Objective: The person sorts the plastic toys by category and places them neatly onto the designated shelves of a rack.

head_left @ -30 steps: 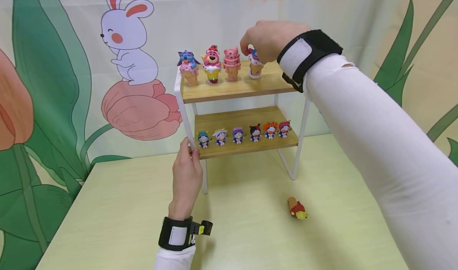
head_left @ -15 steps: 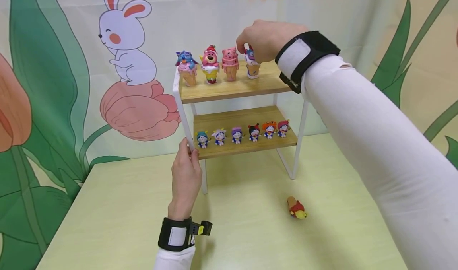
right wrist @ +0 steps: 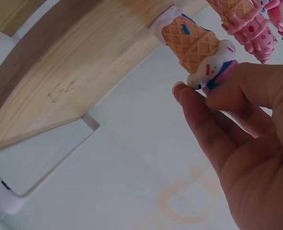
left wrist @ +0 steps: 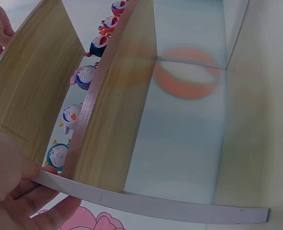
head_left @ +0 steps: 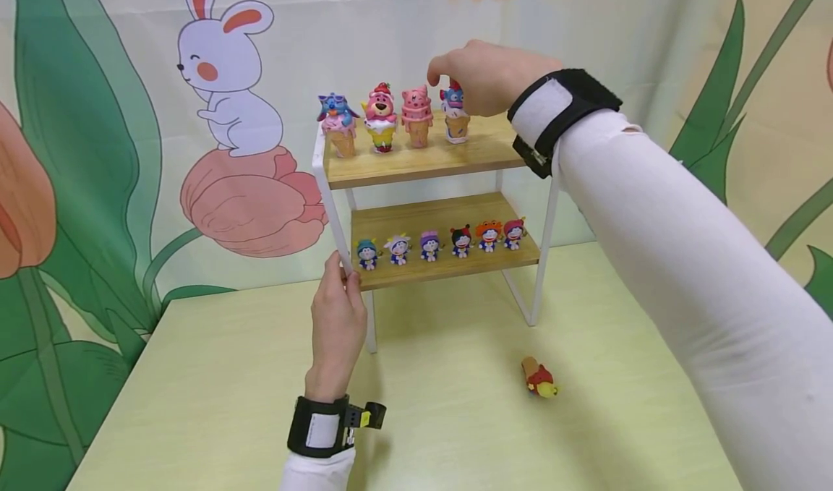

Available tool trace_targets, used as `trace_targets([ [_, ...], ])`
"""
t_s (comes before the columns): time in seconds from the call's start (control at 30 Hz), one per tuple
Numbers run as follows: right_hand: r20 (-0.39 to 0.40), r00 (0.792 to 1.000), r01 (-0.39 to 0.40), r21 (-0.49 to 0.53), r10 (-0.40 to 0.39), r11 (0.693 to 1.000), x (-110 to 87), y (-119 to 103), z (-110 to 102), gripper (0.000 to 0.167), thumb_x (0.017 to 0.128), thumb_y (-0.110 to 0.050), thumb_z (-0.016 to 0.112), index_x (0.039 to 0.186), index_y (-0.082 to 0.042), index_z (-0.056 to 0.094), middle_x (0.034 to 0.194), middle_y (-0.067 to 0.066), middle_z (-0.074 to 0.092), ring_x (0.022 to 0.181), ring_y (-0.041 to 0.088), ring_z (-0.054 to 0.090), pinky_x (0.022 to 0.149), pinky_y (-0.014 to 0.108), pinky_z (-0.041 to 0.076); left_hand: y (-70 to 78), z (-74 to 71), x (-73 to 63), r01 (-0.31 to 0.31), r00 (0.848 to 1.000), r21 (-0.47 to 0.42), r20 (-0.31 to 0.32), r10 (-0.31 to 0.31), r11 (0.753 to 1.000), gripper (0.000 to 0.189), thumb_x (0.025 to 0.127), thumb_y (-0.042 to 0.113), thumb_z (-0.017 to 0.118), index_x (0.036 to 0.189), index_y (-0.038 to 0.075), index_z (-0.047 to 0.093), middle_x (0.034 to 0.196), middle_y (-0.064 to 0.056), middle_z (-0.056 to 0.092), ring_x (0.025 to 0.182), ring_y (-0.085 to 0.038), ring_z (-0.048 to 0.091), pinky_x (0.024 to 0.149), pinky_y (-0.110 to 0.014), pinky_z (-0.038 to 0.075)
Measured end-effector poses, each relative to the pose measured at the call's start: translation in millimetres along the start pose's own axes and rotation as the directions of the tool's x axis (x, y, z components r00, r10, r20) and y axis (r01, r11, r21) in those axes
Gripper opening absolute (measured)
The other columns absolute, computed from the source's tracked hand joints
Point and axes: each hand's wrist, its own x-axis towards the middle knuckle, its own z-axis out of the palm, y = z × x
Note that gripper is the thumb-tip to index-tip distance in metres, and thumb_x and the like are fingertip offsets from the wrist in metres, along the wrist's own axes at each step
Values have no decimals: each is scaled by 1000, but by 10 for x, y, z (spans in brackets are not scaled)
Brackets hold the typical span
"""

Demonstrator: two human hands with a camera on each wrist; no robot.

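At the upper shelf (head_left: 384, 165) my right hand (head_left: 491, 75) hovers with relaxed fingers over the blue-and-white ice-cream-cone figurine (head_left: 457, 115). In the right wrist view, the thumb and fingertips lie close against that figurine's head (right wrist: 210, 69); whether they still touch it is unclear. The figurine stands upright on the wood. To its left stand a pink cone figurine (head_left: 418, 115), a pink bear figurine (head_left: 380, 118) and a blue one with glasses (head_left: 338, 126). My left hand (head_left: 338, 317) grips the white metal frame (left wrist: 146, 201) at the lower shelf's left corner.
Several small blue-and-white figurines with coloured hats (head_left: 429, 245) line the lower shelf (head_left: 416, 212). A red-and-yellow cone figurine (head_left: 540, 378) lies on its side on the table (head_left: 442, 433), right of the rack. A printed cloth (head_left: 312, 28) hangs behind.
The blue-and-white cone figurine has shifted slightly left, nearer the pink one. My right fingers have risen a little, showing more of its head. The left hand keeps its grip.
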Motion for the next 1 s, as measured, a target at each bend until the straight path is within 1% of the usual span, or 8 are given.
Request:
trace_targets([
  [0.2,-8,1000,-3,45,3,999,-3,25,13,65,94,11,45,152,-13,30,135,20,49,110,33,47,93,44,46,-1,0,-1,-7,1000,-5,2,7,1000,34,100,1,50,133,-3,43,106,-21,61,89,-29,64,75,-38,57],
  [0.3,-17,1000,6,51,-5,999,0,23,8,66,93,13,41,153,-13,29,135,20,49,111,33,47,94,43,45,-5,3,3,-10,1000,-9,0,10,1000,34,100,0,50,133,-3,43,108,-22,61,91,-29,64,76,-39,57],
  [0.4,-16,1000,9,49,-8,999,6,19,12,64,94,12,41,152,-13,30,136,20,49,114,33,47,97,45,45,-12,7,5,-12,1000,-10,-4,12,1000,34,100,0,50,133,-4,44,108,-22,61,92,-29,64,77,-39,57],
  [0.6,-12,1000,17,47,-16,999,4,52,29,59,95,10,39,150,-10,32,146,19,41,117,32,45,98,44,43,-16,21,5,-18,1000,-13,-1,18,1000,34,100,0,51,133,-3,43,108,-21,61,91,-29,64,76,-38,57],
  [0.77,-15,1000,9,46,-8,999,-19,123,12,54,96,6,32,148,-6,34,149,22,34,122,34,41,101,46,39,-5,25,8,-17,1000,-12,2,17,1000,34,100,0,50,133,-3,43,107,-21,61,91,-29,64,75,-38,57],
  [0.87,-43,999,8,37,-7,999,-46,193,-33,51,97,3,29,147,-3,35,146,25,35,124,37,40,103,49,36,3,18,9,-13,1000,-13,3,13,1000,34,100,0,50,133,-3,43,107,-21,61,91,-29,64,76,-39,57],
  [0.93,-82,997,6,32,-3,999,-82,238,-71,49,98,1,29,147,-1,35,146,26,35,125,39,38,104,50,35,1,13,9,-12,1000,-12,2,12,1000,34,100,0,50,133,-3,43,108,-21,61,92,-30,64,77,-39,57],
  [1.0,-122,992,-1,41,6,999,-132,273,-101,48,100,-2,28,147,-1,34,149,26,32,131,41,33,106,52,33,-3,7,12,-14,1000,-13,3,14,1000,34,100,0,51,133,-3,43,109,-22,61,93,-30,64,77,-39,57],
])
